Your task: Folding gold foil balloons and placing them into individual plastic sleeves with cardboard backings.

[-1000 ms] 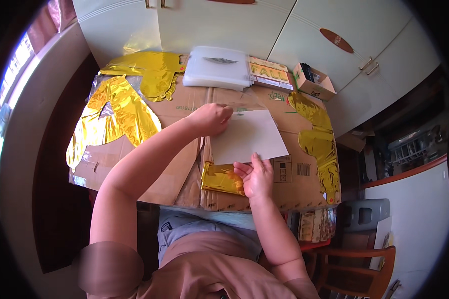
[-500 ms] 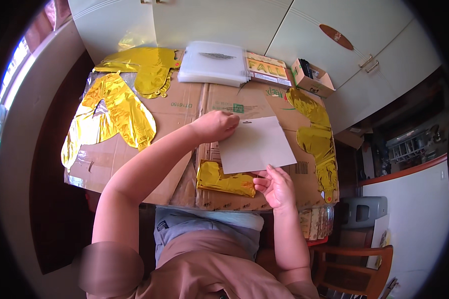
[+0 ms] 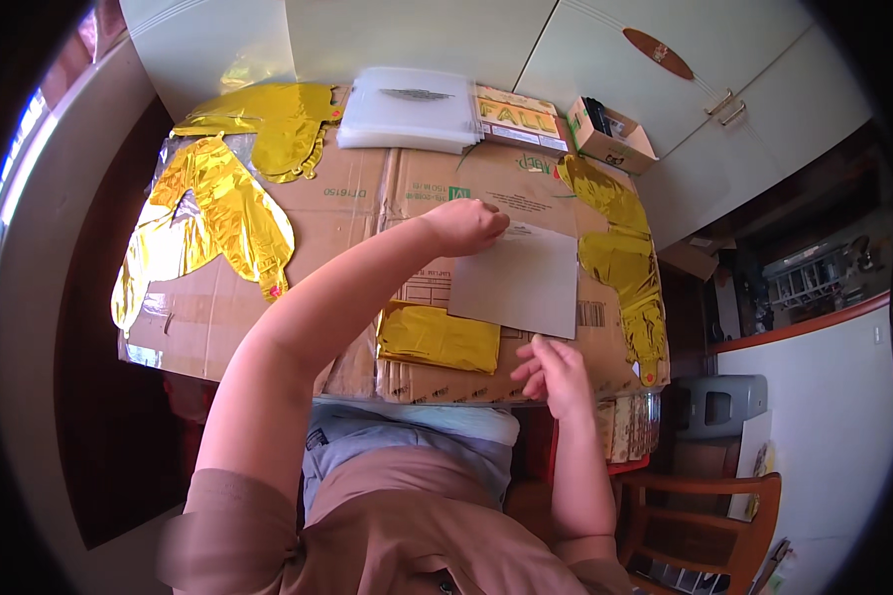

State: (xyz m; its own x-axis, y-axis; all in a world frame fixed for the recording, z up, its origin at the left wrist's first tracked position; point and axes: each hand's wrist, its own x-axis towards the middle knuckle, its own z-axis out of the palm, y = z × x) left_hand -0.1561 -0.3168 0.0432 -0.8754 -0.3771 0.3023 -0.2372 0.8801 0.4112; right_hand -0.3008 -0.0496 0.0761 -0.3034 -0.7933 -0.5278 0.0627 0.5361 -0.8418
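My left hand [image 3: 471,228] is closed on the upper left edge of a flat grey card [image 3: 518,283] with a small slot near its top edge. The card lies over the cardboard, or just above it; I cannot tell which. Just below its lower edge is my right hand [image 3: 558,377], with fingers apart and nothing in them. A folded gold foil balloon [image 3: 439,337] rests on the cardboard, partly under or beside the card's lower left corner.
Flattened cardboard [image 3: 352,213] covers the table. Gold foil balloons lie at left [image 3: 218,208], far left [image 3: 268,114] and right [image 3: 620,258]. Along the back stand stacked clear plastic sleeves [image 3: 407,104], a printed pack [image 3: 521,119] and an open box [image 3: 615,134]. A wooden chair [image 3: 704,486] stands at lower right.
The card has shifted right and turned slightly, with my left hand moving right along with it. My right hand has let go of the card's lower edge and dropped slightly. More of the folded balloon shows.
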